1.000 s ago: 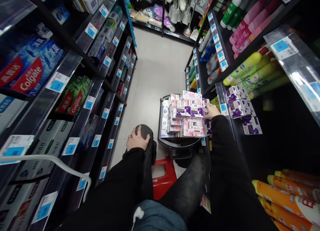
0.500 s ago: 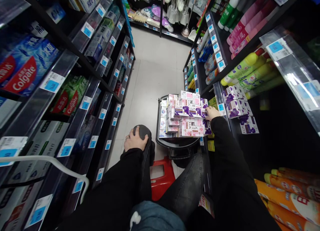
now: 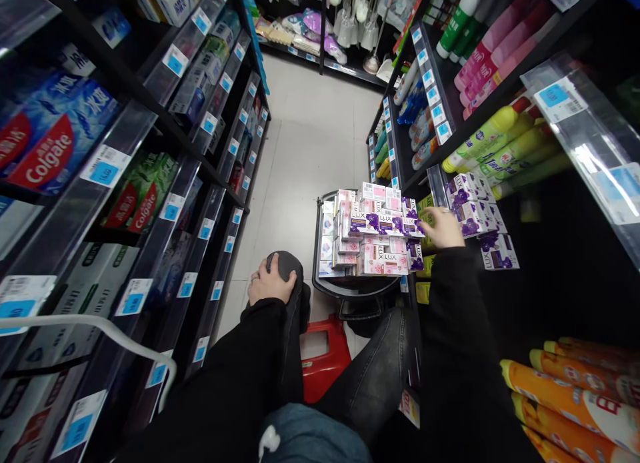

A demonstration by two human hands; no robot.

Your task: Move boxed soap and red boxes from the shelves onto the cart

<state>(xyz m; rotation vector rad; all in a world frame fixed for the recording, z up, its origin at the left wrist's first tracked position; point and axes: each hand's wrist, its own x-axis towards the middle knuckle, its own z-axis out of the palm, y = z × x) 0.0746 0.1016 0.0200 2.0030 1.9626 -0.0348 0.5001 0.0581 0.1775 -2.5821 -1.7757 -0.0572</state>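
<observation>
My left hand rests on my left knee, fingers spread over the grey trousers and holding nothing. Beside the stacked soap boxes is my right hand, its fingers parted and their tips close to the right end of a purple-and-white LUX soap box. Whether the fingertips still touch that box is hard to tell. Pink LUX soap boxes and purple ones are piled in a black-rimmed cart or basket. More purple LUX packs sit on the low shelf just right of my right hand.
Shelves of toothpaste line the left side. Yellow-green bottles and orange bottles lie on the right shelves. A red stool stands between my legs. A white cable crosses at lower left. Tiled floor runs ahead.
My right hand has moved right, away from the stack, uncovering the end purple LUX box. My left hand has stayed on the knee.
</observation>
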